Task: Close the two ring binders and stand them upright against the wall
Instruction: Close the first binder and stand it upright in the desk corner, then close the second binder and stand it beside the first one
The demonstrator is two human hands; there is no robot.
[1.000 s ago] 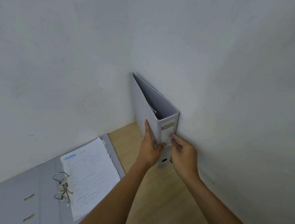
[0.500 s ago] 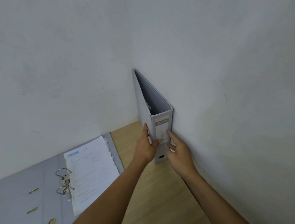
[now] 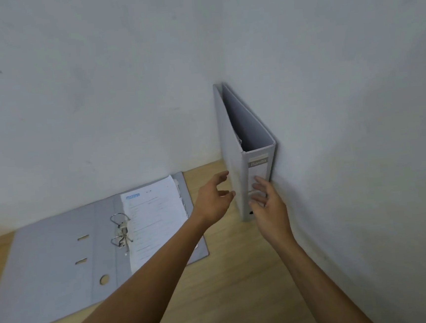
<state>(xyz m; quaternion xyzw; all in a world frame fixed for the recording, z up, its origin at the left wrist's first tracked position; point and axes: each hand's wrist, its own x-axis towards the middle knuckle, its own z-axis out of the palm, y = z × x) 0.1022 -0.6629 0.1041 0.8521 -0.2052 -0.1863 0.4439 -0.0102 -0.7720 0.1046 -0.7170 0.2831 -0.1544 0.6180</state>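
a: in the corner, what is hard to see?
b: the foot of the closed binder (image 3: 233,159) is behind the right hand (image 3: 269,209), and its label is blurred.
a: how does it look?
b: grey, upright, its side against the right wall (image 3: 358,123).
a: the hands?
b: the left hand (image 3: 214,202) is open with fingers spread, beside the cover, holding nothing. the right one is open too; touching the spine or not, i cannot tell.
a: the other binder?
b: the open binder (image 3: 61,264) lies flat on the table (image 3: 243,287), papers (image 3: 155,218) on its rings (image 3: 121,230).

Upright binder (image 3: 247,158): spine label (image 3: 258,169) carries pale brand word, too blurred to read. Open binder (image 3: 61,264): top sheet (image 3: 155,218) has blue header logo, illegible; body print illegible.
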